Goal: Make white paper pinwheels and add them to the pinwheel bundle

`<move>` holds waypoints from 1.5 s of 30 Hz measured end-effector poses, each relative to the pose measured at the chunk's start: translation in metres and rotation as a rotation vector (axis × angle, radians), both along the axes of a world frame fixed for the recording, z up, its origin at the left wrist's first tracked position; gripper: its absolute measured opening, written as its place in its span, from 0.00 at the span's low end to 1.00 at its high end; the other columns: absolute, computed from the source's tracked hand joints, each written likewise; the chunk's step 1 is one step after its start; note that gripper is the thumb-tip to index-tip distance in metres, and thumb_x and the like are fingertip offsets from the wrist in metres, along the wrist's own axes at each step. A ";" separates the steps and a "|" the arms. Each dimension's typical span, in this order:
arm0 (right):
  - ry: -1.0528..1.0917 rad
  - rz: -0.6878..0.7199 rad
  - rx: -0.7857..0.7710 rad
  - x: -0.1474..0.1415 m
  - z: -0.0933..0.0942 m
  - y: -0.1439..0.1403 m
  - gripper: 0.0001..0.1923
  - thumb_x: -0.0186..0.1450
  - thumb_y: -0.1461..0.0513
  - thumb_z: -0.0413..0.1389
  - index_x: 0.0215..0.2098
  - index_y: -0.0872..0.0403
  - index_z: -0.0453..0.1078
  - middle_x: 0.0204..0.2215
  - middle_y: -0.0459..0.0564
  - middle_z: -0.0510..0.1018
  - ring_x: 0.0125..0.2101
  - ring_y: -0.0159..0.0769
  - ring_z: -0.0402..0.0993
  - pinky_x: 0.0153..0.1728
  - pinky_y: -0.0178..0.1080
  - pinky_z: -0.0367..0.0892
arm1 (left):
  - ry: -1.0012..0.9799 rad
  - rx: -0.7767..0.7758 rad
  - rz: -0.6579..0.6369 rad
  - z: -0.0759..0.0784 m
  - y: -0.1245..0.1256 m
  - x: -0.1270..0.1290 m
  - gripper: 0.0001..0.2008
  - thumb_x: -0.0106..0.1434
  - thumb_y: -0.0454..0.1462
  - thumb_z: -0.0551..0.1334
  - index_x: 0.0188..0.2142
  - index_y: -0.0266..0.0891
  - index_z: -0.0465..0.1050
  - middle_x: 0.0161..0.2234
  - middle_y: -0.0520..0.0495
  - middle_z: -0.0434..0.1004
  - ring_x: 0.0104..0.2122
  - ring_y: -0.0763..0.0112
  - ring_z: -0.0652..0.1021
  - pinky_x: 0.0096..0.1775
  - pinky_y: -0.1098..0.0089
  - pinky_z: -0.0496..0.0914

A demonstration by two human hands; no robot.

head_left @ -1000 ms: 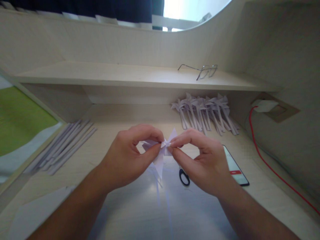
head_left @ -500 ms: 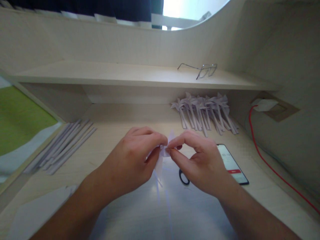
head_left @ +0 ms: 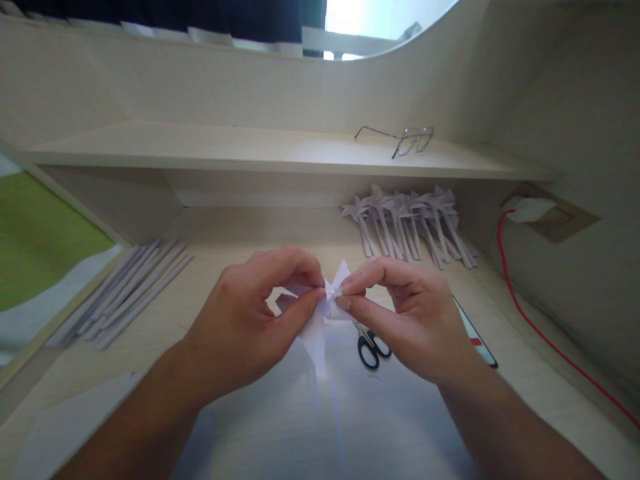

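A white paper pinwheel (head_left: 315, 337) is held up over the middle of the desk, its pointed blades partly hidden by fingers. My left hand (head_left: 260, 320) pinches it near the centre from the left. From the right, the thumb and forefinger of my right hand (head_left: 405, 313) close at its centre, where something small and pale shows; I cannot make out what it is. Black-handled scissors (head_left: 369, 350) lie on the desk just below my right hand. A phone (head_left: 475, 333) is partly covered by that hand.
Rolled paper sticks (head_left: 130, 287) lie at the left. Several paper pinwheels on sticks (head_left: 405, 220) rest at the back right, under a shelf (head_left: 225, 143) that bears eyeglasses (head_left: 413, 140). White paper sheets (head_left: 75, 420) lie front left. A red cable (head_left: 530, 313) runs down the right side.
The pinwheel has turned, so more of its blades show. My right hand has shifted slightly right, uncovering more of the scissors and covering more of the phone. Both hands keep their pinch.
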State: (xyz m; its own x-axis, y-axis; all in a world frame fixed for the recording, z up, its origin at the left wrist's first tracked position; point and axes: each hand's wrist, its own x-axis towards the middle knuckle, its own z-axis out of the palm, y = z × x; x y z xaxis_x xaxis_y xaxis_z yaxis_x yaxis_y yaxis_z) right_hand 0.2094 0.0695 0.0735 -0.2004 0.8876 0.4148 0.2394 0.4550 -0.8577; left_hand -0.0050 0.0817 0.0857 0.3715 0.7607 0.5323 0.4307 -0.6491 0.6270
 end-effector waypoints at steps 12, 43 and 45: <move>-0.046 -0.032 0.085 -0.002 0.000 -0.003 0.08 0.63 0.71 0.63 0.34 0.51 0.77 0.32 0.43 0.81 0.35 0.34 0.78 0.40 0.41 0.70 | 0.094 0.160 -0.046 0.008 0.002 -0.001 0.06 0.66 0.30 0.65 0.37 0.42 0.80 0.35 0.50 0.84 0.37 0.65 0.80 0.42 0.60 0.72; -0.164 -0.109 0.189 -0.007 -0.001 -0.006 0.07 0.63 0.71 0.62 0.34 0.52 0.77 0.30 0.45 0.81 0.33 0.36 0.77 0.38 0.41 0.70 | 0.305 0.287 0.024 0.009 0.002 0.001 0.05 0.66 0.31 0.63 0.38 0.41 0.77 0.36 0.49 0.83 0.39 0.60 0.78 0.43 0.56 0.66; -0.183 -0.123 0.233 -0.008 -0.001 -0.006 0.08 0.63 0.71 0.61 0.34 0.52 0.77 0.30 0.46 0.81 0.34 0.37 0.77 0.38 0.42 0.70 | 0.325 0.293 0.043 0.009 0.003 0.001 0.04 0.66 0.32 0.64 0.37 0.41 0.77 0.36 0.50 0.83 0.39 0.60 0.78 0.42 0.56 0.66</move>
